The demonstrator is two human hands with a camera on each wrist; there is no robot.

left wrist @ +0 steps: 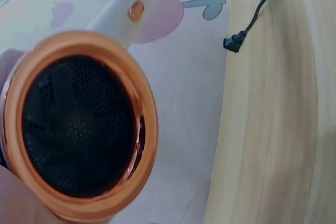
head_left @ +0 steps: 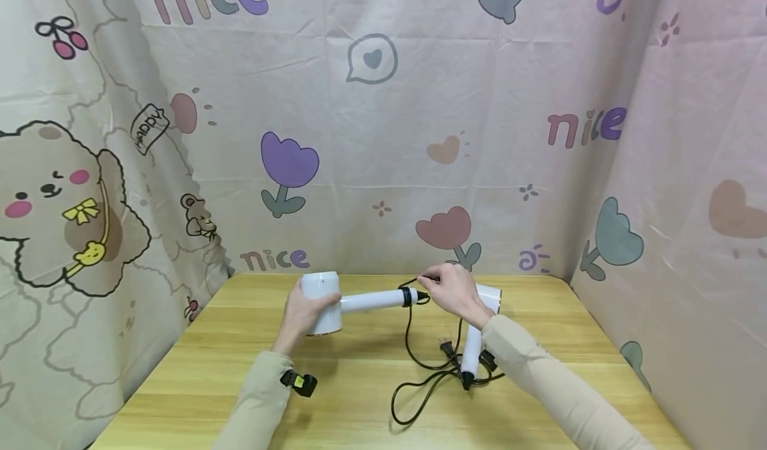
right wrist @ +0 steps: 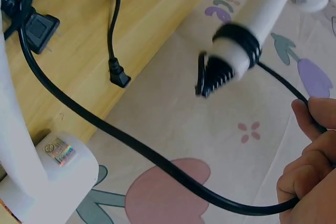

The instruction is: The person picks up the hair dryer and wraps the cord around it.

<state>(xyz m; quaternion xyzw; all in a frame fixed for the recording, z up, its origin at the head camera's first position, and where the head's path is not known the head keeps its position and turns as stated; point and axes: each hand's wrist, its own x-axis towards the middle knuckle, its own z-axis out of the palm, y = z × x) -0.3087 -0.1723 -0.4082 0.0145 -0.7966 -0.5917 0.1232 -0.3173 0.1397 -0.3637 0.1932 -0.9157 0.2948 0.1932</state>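
My left hand (head_left: pixel 301 317) grips the barrel of a white hair dryer (head_left: pixel 371 301), holding it above the table with its handle pointing right. In the left wrist view, the dryer's copper-coloured ring (left wrist: pixel 149 108) surrounds a dark mesh. Several turns of black cord (right wrist: pixel 237 38) circle the handle near its cone-shaped end. My right hand (head_left: pixel 455 293) pinches the cord between thumb and finger, just past the handle's end. From that hand the cord sags toward the table. Under my right forearm lies a second white hair dryer (head_left: pixel 472 353), its barrel partly hidden by my wrist.
Loops of black cord (head_left: pixel 413 385) lie on the wooden table (head_left: pixel 204 370) around the second dryer's handle. A black two-pin plug (head_left: pixel 447 347) is among them. Behind the table hangs a printed curtain (head_left: pixel 359 137), with more fabric at both sides.
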